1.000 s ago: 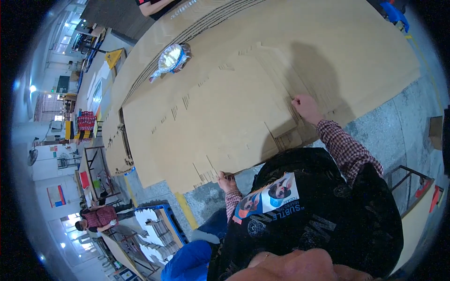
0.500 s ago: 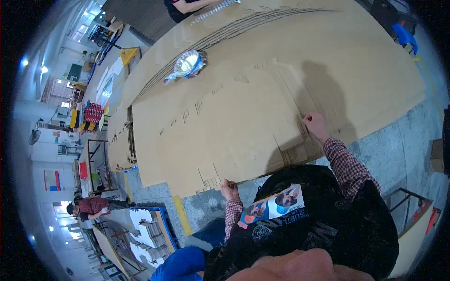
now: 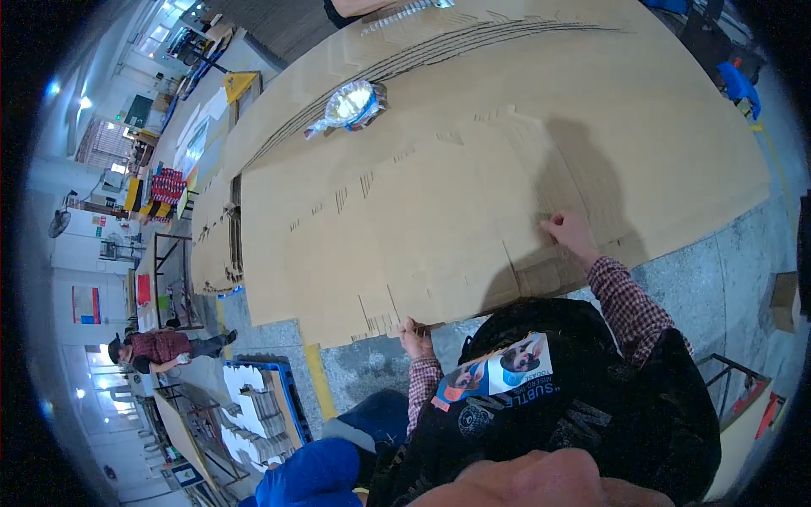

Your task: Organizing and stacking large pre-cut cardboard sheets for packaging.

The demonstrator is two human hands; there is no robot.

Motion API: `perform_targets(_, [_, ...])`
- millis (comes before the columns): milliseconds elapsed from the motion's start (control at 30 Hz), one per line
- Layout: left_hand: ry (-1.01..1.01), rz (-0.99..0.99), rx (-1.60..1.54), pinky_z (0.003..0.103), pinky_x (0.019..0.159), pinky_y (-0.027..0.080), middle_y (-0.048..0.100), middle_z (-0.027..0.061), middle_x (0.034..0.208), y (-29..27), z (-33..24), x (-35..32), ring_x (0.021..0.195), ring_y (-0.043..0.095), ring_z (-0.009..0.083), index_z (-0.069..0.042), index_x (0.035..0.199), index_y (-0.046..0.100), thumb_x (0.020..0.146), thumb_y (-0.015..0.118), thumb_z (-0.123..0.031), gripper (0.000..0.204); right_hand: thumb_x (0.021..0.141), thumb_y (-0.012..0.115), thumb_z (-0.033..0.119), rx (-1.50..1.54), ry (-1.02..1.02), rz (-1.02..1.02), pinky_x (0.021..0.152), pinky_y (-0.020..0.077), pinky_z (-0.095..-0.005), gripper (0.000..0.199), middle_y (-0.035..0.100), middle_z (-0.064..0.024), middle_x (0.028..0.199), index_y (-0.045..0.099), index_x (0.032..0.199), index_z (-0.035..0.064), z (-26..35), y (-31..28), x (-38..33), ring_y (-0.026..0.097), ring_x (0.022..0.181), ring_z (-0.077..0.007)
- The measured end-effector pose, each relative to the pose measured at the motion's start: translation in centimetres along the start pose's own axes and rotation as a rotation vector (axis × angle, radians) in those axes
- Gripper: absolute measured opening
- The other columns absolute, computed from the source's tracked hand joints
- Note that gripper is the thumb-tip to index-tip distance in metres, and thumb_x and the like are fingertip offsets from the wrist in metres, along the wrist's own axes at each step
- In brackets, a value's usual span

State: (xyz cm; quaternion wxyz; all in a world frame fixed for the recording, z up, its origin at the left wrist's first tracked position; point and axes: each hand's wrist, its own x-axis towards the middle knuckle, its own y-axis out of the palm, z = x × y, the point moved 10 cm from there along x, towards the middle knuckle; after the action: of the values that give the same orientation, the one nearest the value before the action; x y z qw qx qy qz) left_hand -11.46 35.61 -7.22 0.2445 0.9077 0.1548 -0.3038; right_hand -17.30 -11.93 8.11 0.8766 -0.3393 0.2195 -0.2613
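Observation:
A large brown cardboard sheet [image 3: 405,228] with rows of short slots lies flat before me on other brown cardboard. My left hand [image 3: 416,340] is closed on its near edge, thumb above, the other fingers partly hidden beneath. Further right, my right hand [image 3: 573,237] is closed with its fingers pinched at the sheet's right-hand part, just beyond a flap [image 3: 549,277] by my body. My shadow falls over that side. Beyond the sheet, a clear plastic bag [image 3: 351,106] with white contents and a blue band rests on the cardboard.
Across the cardboard, another person's arm [image 3: 359,7] shows at the top edge. A stack of cardboard [image 3: 218,245] stands to the left. Lower left is a blue-edged pallet [image 3: 291,401] with stacked sheets, and a person [image 3: 160,348] walks behind it. A brown box [image 3: 784,302] sits at the far right.
My right hand has shifted slightly, and the raised folds beside it now lie flatter. My left hand keeps its hold on the near edge. The view has turned a little.

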Motion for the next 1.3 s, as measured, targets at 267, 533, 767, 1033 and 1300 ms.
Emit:
perform_targets(267, [0.052,0.008,0.053,0.031,0.056,0.039,0.048,0.0021,0.078,0.6,-0.4,-0.7,0.072,0.047,0.0163,-0.013,0.085,0.048,0.075,0.054,-0.017,0.013,0.077,0.052,0.026,0.366,0.071,0.069,0.048,0.0391,-0.0280,0.025,0.051,-0.0059,0.060,0.051,0.067,0.0029,-3.6,2.3,2.1,0.050,0.056,-0.0154])
perform_targets(533, [0.054,-0.036,0.065,0.028,0.052,0.038,0.045,0.0000,0.072,0.4,-0.8,-1.3,0.064,0.044,0.0139,-0.016,0.080,0.047,0.074,0.055,-0.018,0.010,0.077,0.048,0.026,-0.126,-0.137,-0.068,0.062,0.0400,-0.0412,0.024,0.054,-0.0172,0.073,0.052,0.074,0.0024,-0.3,1.4,1.8,0.051,0.070,-0.0329])
perform_targets(767, [0.032,-0.014,0.042,0.029,0.056,0.041,0.046,0.0018,0.074,-1.5,-0.4,0.2,0.065,0.045,0.0147,-0.011,0.090,0.048,0.077,0.053,-0.015,0.014,0.075,0.050,0.024,-0.033,-0.159,-0.068,0.062,0.0411,-0.0388,0.022,0.055,-0.0154,0.071,0.053,0.075,0.0020,0.6,1.0,1.4,0.053,0.070,-0.0309])
perform_targets(1033, [0.083,-0.071,0.008,0.028,0.056,0.041,0.049,0.0022,0.079,0.3,-2.0,-0.8,0.068,0.047,0.0144,-0.012,0.089,0.049,0.076,0.053,-0.015,0.014,0.069,0.056,0.021,0.115,-0.116,-0.068,0.064,0.0422,-0.0353,0.020,0.058,-0.0129,0.074,0.058,0.077,0.0016,-0.2,0.6,-0.1,0.055,0.071,-0.0269])
perform_targets(1300, [0.066,-0.003,0.070,0.025,0.053,0.039,0.051,-0.0021,0.072,-0.3,-1.4,0.3,0.063,0.047,0.0114,-0.013,0.078,0.050,0.075,0.054,-0.012,0.005,0.069,0.056,0.022,0.138,0.009,-0.023,0.065,0.0432,-0.0330,0.022,0.058,-0.0138,0.072,0.060,0.074,0.0017,-0.6,1.2,-0.2,0.057,0.073,-0.0244])
